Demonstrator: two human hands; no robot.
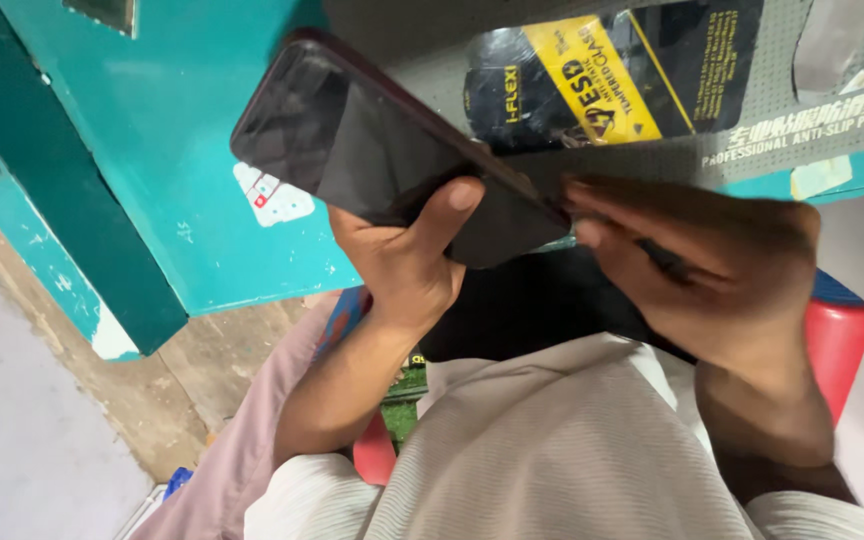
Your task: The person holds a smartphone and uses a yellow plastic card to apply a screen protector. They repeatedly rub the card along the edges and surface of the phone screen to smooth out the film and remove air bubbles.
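The dark smartphone (392,150), clamped in the left hand (407,260) near the teal tabletop (182,150), should be kept steady while its right edge is pinched by the right hand (712,270).

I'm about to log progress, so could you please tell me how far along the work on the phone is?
Done: nothing finished shows; the dark smartphone looks whole, screen unlit. In hand: the left hand holds it tilted, thumb on the glass, while the right hand works a thin dark tool at its lower edge. Left: the packet on the grey anti-slip pad lies untouched.
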